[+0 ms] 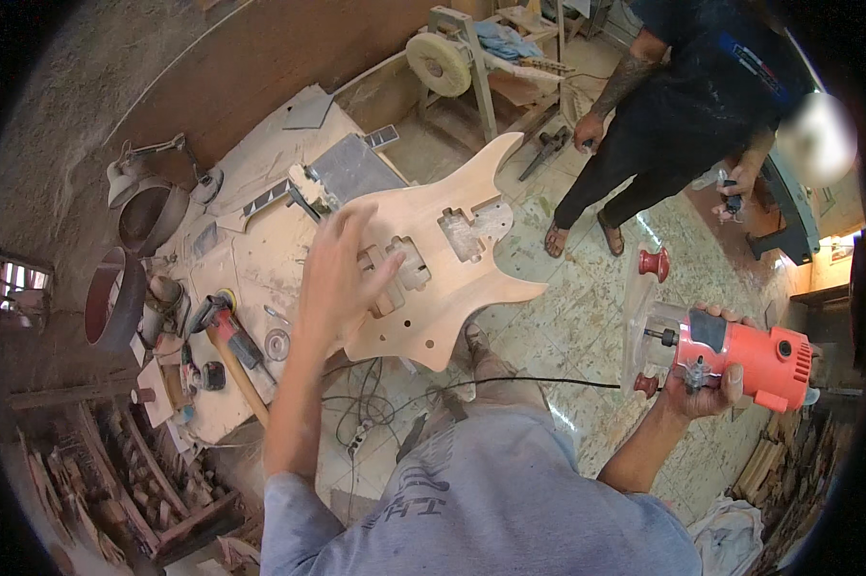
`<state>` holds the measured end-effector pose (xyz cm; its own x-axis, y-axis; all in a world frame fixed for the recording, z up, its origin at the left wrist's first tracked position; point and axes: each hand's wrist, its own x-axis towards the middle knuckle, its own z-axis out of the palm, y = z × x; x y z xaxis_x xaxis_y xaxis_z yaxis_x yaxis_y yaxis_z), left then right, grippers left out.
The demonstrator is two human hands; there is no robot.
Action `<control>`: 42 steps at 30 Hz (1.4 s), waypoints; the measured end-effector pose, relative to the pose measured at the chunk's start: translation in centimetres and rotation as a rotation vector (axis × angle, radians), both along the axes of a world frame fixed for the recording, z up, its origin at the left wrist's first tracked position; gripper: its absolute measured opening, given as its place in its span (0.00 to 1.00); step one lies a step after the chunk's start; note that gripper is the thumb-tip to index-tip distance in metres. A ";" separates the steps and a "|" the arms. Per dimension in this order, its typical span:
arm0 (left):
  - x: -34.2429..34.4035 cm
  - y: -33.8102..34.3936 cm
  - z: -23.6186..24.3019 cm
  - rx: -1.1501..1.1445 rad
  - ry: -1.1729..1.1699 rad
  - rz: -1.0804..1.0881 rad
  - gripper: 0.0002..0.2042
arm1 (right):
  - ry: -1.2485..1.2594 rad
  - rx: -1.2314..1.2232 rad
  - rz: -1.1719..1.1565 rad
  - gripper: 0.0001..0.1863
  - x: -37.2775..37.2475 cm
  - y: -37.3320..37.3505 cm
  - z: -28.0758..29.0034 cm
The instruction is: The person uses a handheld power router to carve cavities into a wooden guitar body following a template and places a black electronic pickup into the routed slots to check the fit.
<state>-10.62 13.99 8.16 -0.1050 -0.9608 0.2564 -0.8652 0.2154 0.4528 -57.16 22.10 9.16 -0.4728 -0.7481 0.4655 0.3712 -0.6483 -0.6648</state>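
An unpainted wooden electric guitar body [457, 290] with routed pockets and small drilled holes lies at the table's edge, in front of me. My left hand [339, 271] is over its left side, slightly blurred, with thumb and fingers apart and nothing held. Whether it touches the wood I cannot tell. Out to the right, away from the table, my right hand [690, 396] is wrapped round a red handheld router [761, 361]. The router is tilted on its side, its clear base and red knobs turned left. A black cable [567, 380] runs from it across to the left.
On the dusty table [251, 322] lie a red angle grinder [233, 331], a tape roll [276, 344] and a desk lamp [164, 149]. A guitar neck [265, 199] lies beyond. Another person [702, 86] stands at the far right. Cable loops [366, 408] lie on the floor.
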 end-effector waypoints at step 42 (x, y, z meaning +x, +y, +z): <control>-5.6 4.8 -8.8 -0.343 0.518 0.308 0.29 | 0.673 -0.034 0.466 0.35 22.4 -13.8 7.7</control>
<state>-16.22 18.77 -0.60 0.3776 -0.7827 0.4947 -0.6004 0.1998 0.7744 -34.79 8.26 16.89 0.2719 -0.7793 0.5646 0.1354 -0.5498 -0.8242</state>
